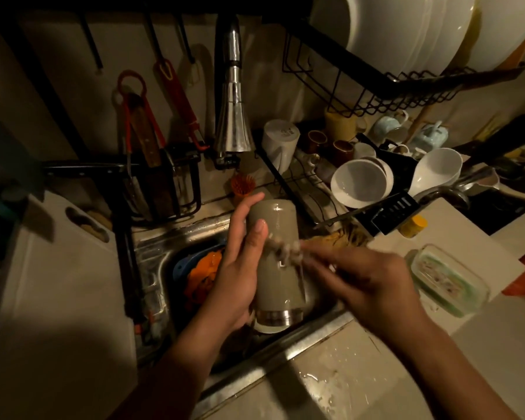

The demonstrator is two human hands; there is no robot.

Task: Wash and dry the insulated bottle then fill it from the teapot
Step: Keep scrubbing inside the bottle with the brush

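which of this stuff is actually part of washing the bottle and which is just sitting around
In the job: insulated bottle, held upside down over the sink; left hand gripping it; right hand, blurred, fingers on its side; faucet.
Lying about: white bowls, plates, knives, cutting board, glass container.

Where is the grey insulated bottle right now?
In the head view, centre frame: the grey insulated bottle is over the steel sink, below the chrome faucet. The left hand grips it and the blurred right hand touches its side.
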